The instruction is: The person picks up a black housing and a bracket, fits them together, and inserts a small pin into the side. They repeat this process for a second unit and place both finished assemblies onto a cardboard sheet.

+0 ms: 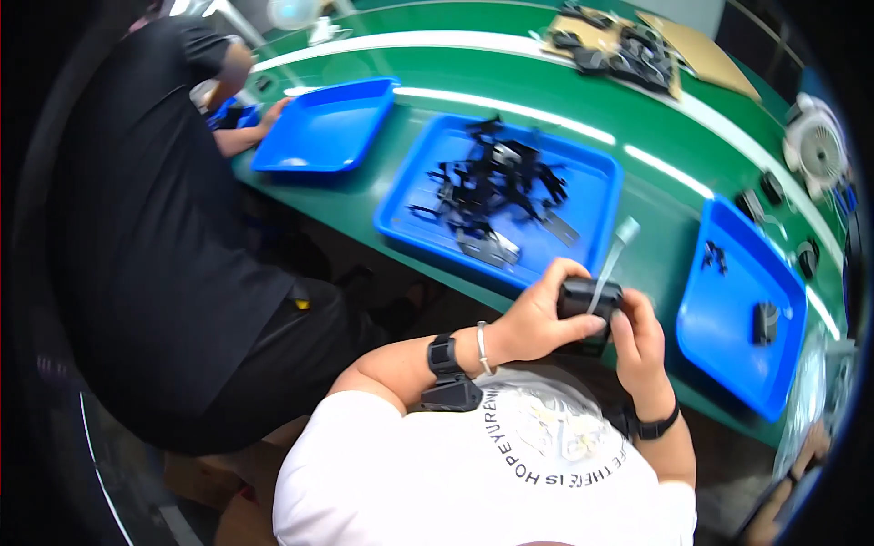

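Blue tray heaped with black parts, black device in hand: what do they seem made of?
Blue tray: probably smooth, glossy plastic, from its sheen and rounded rim. Black device: seemingly low-sheen plastic, from its dull surface; blur leaves that open.

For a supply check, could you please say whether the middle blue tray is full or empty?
Partly filled: the middle blue tray holds black parts, with bare blue showing around them.

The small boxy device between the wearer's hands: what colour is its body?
The device has a black body, seen best in the head view.
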A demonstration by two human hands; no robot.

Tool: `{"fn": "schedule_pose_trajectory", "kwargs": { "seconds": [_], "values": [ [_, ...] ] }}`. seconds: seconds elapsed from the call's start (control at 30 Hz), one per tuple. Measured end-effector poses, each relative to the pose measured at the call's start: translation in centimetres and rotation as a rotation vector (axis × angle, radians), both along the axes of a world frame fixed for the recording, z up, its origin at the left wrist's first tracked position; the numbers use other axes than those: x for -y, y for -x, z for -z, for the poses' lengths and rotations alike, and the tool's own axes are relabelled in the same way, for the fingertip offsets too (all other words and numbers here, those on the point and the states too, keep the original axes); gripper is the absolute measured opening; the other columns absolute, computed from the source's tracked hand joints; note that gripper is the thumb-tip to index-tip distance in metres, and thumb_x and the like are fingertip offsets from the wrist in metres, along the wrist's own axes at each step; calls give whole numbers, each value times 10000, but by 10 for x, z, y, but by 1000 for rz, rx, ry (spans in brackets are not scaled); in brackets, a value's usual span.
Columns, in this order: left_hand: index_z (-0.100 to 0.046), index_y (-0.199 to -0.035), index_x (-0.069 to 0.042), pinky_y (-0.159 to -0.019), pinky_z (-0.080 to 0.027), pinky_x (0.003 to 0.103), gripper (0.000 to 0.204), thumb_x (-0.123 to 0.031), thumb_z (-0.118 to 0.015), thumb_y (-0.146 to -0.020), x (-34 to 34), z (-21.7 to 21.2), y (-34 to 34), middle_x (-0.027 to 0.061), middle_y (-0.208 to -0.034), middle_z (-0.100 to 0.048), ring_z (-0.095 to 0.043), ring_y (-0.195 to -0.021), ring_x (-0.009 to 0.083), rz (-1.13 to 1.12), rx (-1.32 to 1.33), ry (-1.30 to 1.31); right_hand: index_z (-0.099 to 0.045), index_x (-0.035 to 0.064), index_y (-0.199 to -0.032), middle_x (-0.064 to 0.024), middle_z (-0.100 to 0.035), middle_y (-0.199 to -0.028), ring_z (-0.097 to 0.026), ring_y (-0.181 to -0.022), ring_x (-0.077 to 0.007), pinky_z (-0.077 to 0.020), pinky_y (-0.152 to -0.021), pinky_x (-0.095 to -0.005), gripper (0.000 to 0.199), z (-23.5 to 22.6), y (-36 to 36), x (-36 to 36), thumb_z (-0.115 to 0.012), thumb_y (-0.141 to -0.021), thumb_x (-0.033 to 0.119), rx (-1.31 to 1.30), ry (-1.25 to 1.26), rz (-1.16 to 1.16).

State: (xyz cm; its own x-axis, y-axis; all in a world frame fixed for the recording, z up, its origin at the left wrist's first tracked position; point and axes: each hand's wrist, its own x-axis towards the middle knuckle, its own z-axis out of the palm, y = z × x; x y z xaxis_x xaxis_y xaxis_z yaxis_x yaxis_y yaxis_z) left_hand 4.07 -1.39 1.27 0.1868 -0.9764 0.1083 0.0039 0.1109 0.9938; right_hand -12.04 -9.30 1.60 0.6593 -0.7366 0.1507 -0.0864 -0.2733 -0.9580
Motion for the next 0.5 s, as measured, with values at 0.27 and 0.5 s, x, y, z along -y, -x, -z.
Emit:
{"fn": "schedule_pose_trajectory", "kwargs": {
  "seconds": [0.27,0.5],
  "values": [
    [-368,-1145,-65,-764,-487,277,485,-75,-681,-775,3,-1,2,70,-990,-522,-538,-876,123,-48,-367,-96,-392,-17,-1242,-85,-517,-1077,-518,-878,-125,-431,-732,-242,406,7,5,13,-510,-914,191,237,-289,-258],
    [-360,-1154,-62,-777,-495,285,486,-72,-677,-786,4,-1,14,94,-1070,-508,-562,-881,142,-160,-613,-28,-289,-18,-1328,-125,-438,-1222,-507,-1053,-172,-441,-884,-304,548,8,5,0,-570,-869,89,269,-324,-257]
  ]
}}
